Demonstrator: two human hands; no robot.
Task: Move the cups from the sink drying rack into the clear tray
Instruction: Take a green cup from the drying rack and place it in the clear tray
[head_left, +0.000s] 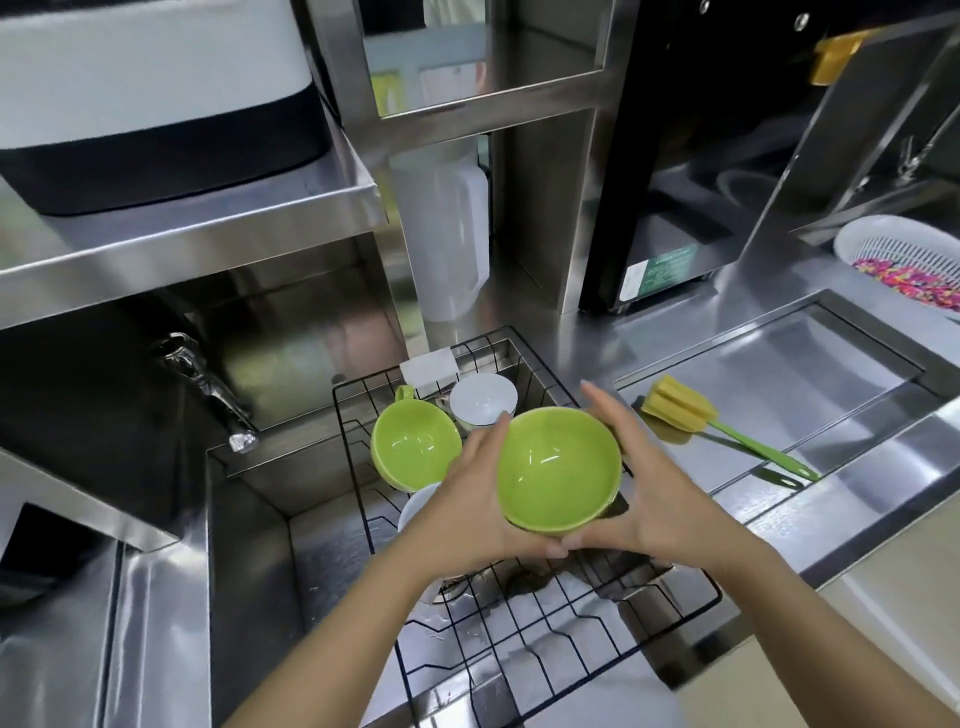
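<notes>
A green cup (560, 472) was held above the black wire drying rack (530, 644), its opening turned up toward the camera. Both hands were closed around it: the left hand (467, 512) gripped its left side with the fingers reaching up along the rim, and the right hand (644, 499) gripped its right side, with the two thumbs meeting under the near edge of the cup. The rack sat across the steel sink (249, 525). In the rack, to the left of the held cup, a second green cup (413, 447) with a handle stood upright, and just behind it was a white cup (480, 399). Another white piece (418, 506) showed below the left hand, but it was mostly hidden, so I could not tell if it was a cup. A white sponge (428, 371) rested at the far edge of the rack. To the right, a yellow sponge brush (680, 408) with a green handle lay on the steel counter (779, 364), well apart from the rack. A tap (208, 387) stood at the left of the sink, and a white strainer (898, 249) was at the far right
</notes>
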